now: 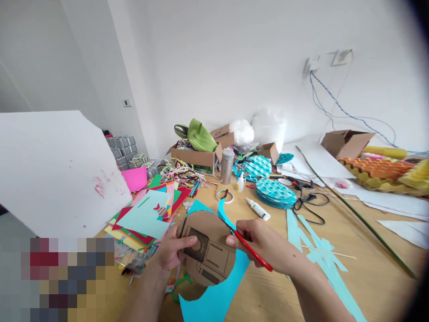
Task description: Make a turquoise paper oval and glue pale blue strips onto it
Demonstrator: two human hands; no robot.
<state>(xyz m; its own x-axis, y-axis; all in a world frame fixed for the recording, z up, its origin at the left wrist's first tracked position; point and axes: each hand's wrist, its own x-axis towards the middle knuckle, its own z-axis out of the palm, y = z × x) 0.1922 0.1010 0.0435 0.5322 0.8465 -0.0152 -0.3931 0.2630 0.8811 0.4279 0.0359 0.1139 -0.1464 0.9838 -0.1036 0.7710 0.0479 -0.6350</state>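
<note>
Over the table (264, 295) our left hand (170, 251) pinches the disc (212, 250) by its left side, blue paper (221, 298) beneath, while our right hand (264, 239) grips scissors (252, 251); we judge the disc light and stiff, the paper limp, best held near the rim

At lower centre, the scissors (252, 251) are red-handled, the cardboard disc (211, 251) brown with black print, the paper (224, 295) bright blue.

Stacked coloured paper (140, 219), pipe cleaners (179, 172) and scissors (252, 250) mark a craft workspace.
</note>
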